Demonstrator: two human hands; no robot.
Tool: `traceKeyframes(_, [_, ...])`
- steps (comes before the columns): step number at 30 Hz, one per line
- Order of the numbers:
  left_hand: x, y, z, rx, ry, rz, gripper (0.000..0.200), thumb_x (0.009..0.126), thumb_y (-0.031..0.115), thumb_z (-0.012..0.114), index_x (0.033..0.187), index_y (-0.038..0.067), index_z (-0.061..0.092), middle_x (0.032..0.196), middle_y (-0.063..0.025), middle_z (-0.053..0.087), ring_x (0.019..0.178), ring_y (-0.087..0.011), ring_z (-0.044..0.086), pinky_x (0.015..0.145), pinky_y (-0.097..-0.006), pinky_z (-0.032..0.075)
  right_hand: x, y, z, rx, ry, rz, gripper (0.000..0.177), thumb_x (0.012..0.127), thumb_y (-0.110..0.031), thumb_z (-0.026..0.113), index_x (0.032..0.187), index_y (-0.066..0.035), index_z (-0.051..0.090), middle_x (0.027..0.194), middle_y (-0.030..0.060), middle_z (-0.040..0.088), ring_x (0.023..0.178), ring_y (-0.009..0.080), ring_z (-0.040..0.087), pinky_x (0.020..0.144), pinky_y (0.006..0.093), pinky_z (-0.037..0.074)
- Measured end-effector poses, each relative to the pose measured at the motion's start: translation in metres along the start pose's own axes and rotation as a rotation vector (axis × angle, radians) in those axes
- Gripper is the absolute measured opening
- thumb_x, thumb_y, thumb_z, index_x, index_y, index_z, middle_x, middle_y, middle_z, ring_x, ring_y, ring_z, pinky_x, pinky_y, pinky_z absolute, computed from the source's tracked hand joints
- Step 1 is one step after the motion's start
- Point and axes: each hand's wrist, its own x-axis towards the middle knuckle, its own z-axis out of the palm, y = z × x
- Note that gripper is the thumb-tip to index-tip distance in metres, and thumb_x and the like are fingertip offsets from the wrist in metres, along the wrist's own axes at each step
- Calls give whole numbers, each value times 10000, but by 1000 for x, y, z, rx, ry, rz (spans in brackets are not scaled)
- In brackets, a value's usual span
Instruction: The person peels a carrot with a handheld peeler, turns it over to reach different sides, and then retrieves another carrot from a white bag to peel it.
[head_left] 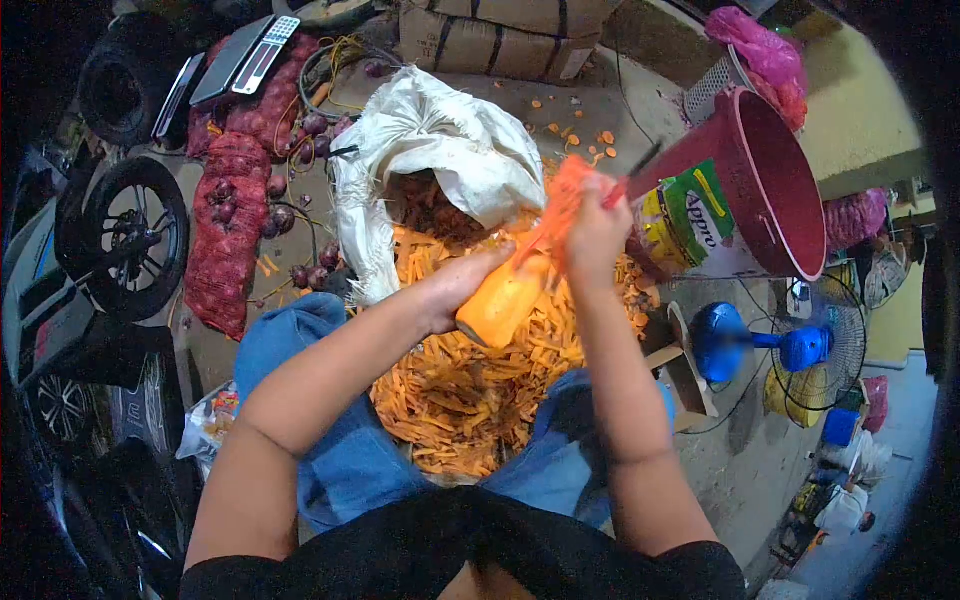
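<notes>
A thick peeled orange carrot [503, 305] is gripped in my left hand [468, 282], its blunt end toward me. My right hand [600, 225], just to the right and slightly blurred, is closed round the red handle of a tool [615, 192]. An orange, blurred part of the tool or peel lies between the hands, over the carrot's far end. Below both hands spreads a large heap of cut carrot strips [450, 395], between my knees. The white woven sack [440, 130] lies open at the heap's far side, with dark reddish material inside.
Net bags of red onions [230, 235] and a scale [245, 65] lie at left, near a motorbike wheel [130, 238]. A tilted maroon bucket [740, 190] and a blue fan [800, 345] stand at right. Boxes [500, 40] are behind. A person [845, 508] is far right.
</notes>
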Motion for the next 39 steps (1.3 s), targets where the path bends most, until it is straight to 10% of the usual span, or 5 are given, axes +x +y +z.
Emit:
traceKeyframes(5, [-6, 2, 2, -23, -36, 11, 365, 837, 352, 311, 991, 59, 464, 830, -73, 559, 674, -157, 563, 573, -291, 468, 30, 11, -28, -167, 147, 364, 205, 800, -140, 444, 649, -5, 480, 577, 25, 482, 488, 110, 408, 506, 241, 370])
traceKeyframes(12, [15, 2, -11, -248, 25, 212, 391, 841, 343, 295, 1054, 46, 433, 951, -86, 537, 807, -176, 549, 719, -304, 448, -41, -35, 12, -230, -224, -161, 193, 801, -176, 450, 710, -6, 459, 532, 6, 402, 485, 115, 380, 456, 263, 330])
traceKeyframes(20, [-4, -3, 4, 26, -20, 52, 388, 830, 372, 327, 956, 35, 471, 817, -81, 556, 668, -153, 558, 610, -286, 466, 27, 14, -21, -382, 168, 179, 207, 806, -188, 441, 716, -7, 484, 591, 4, 472, 519, 87, 413, 469, 251, 338])
traceKeyframes(29, [7, 0, -9, -72, 42, 137, 399, 842, 364, 267, 964, 42, 468, 840, -89, 555, 676, -172, 559, 607, -292, 468, -35, -31, 9, -87, -245, -4, 216, 799, -176, 441, 711, 14, 494, 592, 38, 475, 559, 98, 425, 493, 258, 343])
traceKeyframes(39, [-2, -1, -4, -153, 31, 23, 371, 838, 344, 320, 974, 31, 465, 816, -77, 555, 672, -164, 559, 591, -299, 469, 24, -4, -16, -55, 143, 321, 170, 777, -144, 459, 689, -1, 484, 581, 4, 451, 500, 84, 384, 457, 252, 322])
